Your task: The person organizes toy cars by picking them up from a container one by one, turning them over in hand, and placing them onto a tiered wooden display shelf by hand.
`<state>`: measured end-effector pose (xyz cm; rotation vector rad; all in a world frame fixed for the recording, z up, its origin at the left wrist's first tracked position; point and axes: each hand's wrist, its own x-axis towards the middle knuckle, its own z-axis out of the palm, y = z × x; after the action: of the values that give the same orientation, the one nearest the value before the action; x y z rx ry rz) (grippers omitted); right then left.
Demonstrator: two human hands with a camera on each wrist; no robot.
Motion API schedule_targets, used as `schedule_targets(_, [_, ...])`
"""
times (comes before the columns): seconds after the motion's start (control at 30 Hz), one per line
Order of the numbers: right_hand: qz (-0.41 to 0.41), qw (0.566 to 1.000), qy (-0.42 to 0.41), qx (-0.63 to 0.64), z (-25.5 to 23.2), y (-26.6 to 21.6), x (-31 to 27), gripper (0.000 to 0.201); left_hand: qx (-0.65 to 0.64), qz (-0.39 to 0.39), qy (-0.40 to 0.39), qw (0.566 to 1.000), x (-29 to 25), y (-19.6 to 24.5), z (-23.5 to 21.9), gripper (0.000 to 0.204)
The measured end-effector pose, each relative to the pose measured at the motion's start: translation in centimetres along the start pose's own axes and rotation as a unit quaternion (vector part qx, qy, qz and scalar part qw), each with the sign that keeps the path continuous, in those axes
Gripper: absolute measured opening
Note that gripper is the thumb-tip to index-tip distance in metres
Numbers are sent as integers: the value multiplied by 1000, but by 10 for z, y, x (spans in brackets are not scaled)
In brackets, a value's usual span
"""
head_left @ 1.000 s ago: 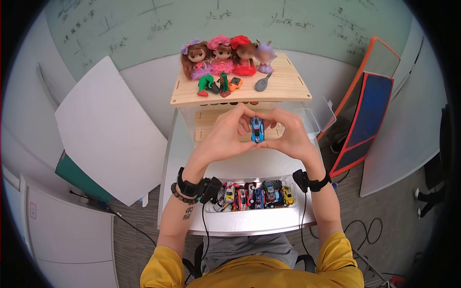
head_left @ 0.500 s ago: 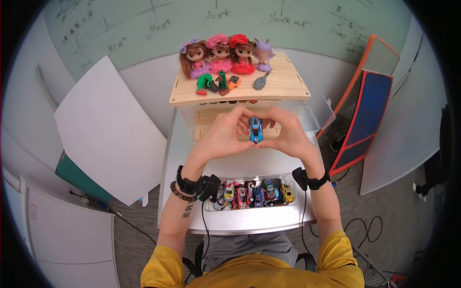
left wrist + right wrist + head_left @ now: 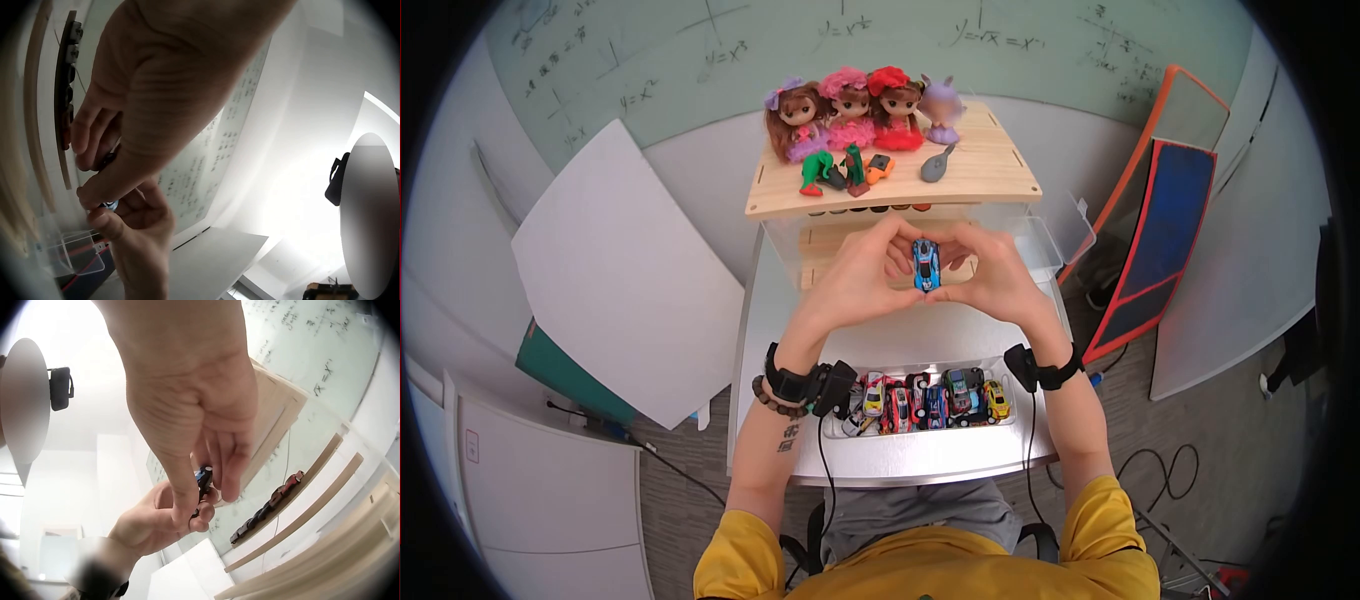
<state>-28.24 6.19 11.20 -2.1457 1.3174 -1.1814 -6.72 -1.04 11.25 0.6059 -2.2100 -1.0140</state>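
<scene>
A blue toy car point(image 3: 926, 265) with a dark cockpit is held up over the table, its nose and tail lined up with my view. My left hand point(image 3: 865, 272) pinches it from the left, and my right hand point(image 3: 992, 275) from the right, thumbs at the near end and fingers at the far end. Together the hands form a ring around it. Most of the car point(image 3: 204, 478) is hidden by fingers in the right wrist view. Between me and the hands, several toy cars point(image 3: 936, 405) lie crowded in a clear plastic tray point(image 3: 990, 427).
Just beyond the hands stands a clear-sided case with a wooden top point(image 3: 990, 185). Dolls point(image 3: 850, 110), small green and orange toys point(image 3: 855, 172) and a grey toy point(image 3: 937, 164) stand on it. A clear open lid point(image 3: 1075, 235) sticks out right. Dark objects point(image 3: 269, 506) line a shelf inside.
The head view has shifted slightly, so the case and the car sit a little further left. Both hands keep their hold on the car. A person's feet at far right have moved.
</scene>
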Motion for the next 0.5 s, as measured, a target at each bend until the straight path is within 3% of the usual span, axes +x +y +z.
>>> schedule_targets(0.13, [27, 999, -4, 27, 1, 3, 0, 74, -34, 2, 6, 999, 1, -2, -1, 59])
schedule_targets(0.23, [11, 1000, -9, 17, 0, 0, 0, 64, -41, 19, 18, 999, 0, -8, 0, 58])
schedule_targets(0.5, [-1, 1000, -6, -11, -7, 1, 3, 68, -27, 1, 10, 1000, -1, -4, -4, 63])
